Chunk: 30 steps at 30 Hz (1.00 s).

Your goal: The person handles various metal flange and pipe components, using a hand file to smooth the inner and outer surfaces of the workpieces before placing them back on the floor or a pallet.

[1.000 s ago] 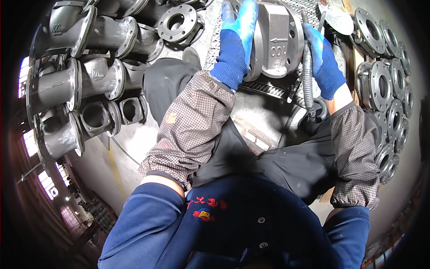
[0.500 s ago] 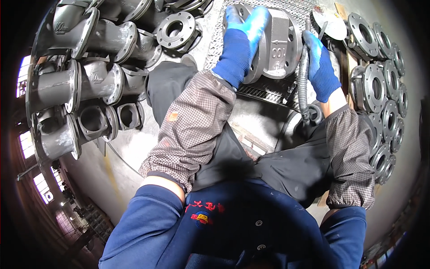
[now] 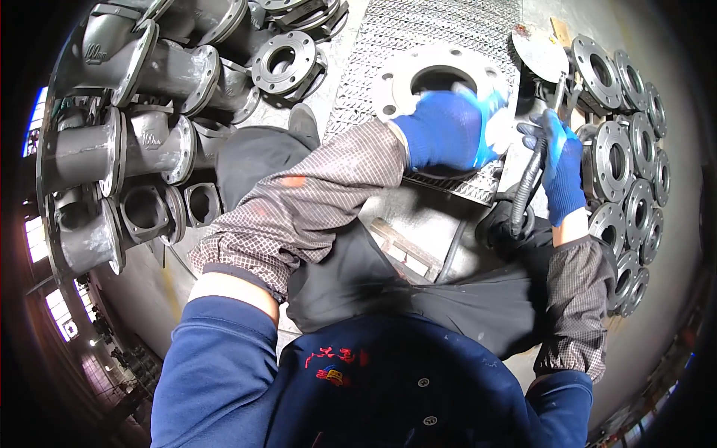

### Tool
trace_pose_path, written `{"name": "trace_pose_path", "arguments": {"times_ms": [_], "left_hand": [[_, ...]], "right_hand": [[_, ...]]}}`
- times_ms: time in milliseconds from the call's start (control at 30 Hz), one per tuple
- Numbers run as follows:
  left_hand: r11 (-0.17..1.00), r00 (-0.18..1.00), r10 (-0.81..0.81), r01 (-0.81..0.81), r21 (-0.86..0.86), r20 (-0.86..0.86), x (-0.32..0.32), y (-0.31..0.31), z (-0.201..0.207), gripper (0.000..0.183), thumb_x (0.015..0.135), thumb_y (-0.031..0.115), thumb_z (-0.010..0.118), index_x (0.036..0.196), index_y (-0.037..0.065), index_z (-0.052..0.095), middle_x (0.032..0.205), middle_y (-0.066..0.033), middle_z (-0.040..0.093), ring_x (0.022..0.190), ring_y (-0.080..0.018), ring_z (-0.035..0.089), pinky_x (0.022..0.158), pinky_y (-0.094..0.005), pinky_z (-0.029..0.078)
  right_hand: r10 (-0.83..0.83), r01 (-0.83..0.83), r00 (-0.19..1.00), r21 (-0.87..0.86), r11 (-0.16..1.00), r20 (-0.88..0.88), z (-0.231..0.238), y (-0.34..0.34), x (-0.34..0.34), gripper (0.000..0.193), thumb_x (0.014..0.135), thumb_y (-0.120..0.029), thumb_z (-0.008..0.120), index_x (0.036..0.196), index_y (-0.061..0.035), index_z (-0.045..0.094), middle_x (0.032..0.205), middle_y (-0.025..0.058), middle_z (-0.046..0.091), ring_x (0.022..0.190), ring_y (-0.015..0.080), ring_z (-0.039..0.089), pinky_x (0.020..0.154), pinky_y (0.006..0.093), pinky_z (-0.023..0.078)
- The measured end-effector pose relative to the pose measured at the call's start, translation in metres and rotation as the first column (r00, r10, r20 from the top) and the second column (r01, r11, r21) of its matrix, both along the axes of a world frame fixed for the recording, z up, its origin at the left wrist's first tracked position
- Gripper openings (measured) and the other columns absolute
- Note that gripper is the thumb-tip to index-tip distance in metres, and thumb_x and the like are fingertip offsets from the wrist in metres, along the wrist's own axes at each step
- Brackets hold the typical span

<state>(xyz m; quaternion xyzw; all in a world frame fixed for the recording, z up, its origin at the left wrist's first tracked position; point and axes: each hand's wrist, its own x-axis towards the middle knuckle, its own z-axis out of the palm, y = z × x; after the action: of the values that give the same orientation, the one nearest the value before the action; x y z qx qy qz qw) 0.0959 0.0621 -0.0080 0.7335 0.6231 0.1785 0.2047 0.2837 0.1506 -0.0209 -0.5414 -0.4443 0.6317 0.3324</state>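
Note:
A round flanged metal casting rests on a metal mesh surface, its pale, glaring flange face and dark bore turned up. My gloved left hand reaches across the near side of this casting and grips it; the fingers are blurred and washed out by light. To the right, my gloved right hand is closed around a slim hand tool with a ribbed grey hose running down beside the palm. The tool's thin end points away from me, apart from the casting. Its working tip is hard to make out.
Stacked grey flanged pipe bodies stand on the left, with a loose flanged part nearer the mesh surface. Several ring-flanged castings are stacked at the right. A pale round disc sits at the upper right.
The casting has turned from lying on its side to flange face up. My left hand has swung rightward across it. My right hand with the tool has moved lower and slightly right.

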Motion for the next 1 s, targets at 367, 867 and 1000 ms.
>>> {"name": "trace_pose_path", "arguments": {"times_ms": [367,867,1000], "left_hand": [[0.999,0.937,0.034,-0.045,0.025,0.349,-0.027,-0.058,0.027,0.020,0.084,0.017,0.059,0.099,0.005,0.065,0.078,-0.0100,0.062,0.069,-0.0224,0.061,0.062,-0.0330,0.048],[0.964,0.242,0.248,-0.160,-0.213,0.938,-0.002,-0.089,0.007,0.031,0.086,0.001,0.042,0.115,-0.007,0.048,0.108,-0.0168,0.060,0.094,-0.0266,0.060,0.083,-0.0328,0.047],[0.923,-0.088,0.335,-0.171,-0.345,0.938,-0.002,-0.077,0.010,0.032,0.095,0.018,0.042,0.109,-0.008,0.054,0.105,-0.0135,0.061,0.088,-0.0177,0.060,0.078,-0.0299,0.050]], "right_hand": [[0.528,-0.525,0.845,0.054,0.850,-0.086,0.059,-0.048,0.000,0.054,0.093,-0.043,0.041,0.112,0.0055,0.055,0.082,0.0102,0.066,0.049,0.0035,0.045,0.043,0.0148,0.035],[0.565,-0.875,0.462,0.247,0.416,0.683,0.037,-0.089,-0.047,0.020,0.070,-0.023,0.066,0.084,-0.0091,0.067,0.073,0.0131,0.062,0.064,0.0308,0.061,0.055,0.0386,0.048],[0.319,-0.876,0.471,0.394,0.277,0.823,0.035,-0.082,-0.058,0.020,0.067,-0.021,0.067,0.084,-0.0122,0.065,0.071,0.0109,0.061,0.066,0.0299,0.061,0.057,0.0404,0.049]]}}
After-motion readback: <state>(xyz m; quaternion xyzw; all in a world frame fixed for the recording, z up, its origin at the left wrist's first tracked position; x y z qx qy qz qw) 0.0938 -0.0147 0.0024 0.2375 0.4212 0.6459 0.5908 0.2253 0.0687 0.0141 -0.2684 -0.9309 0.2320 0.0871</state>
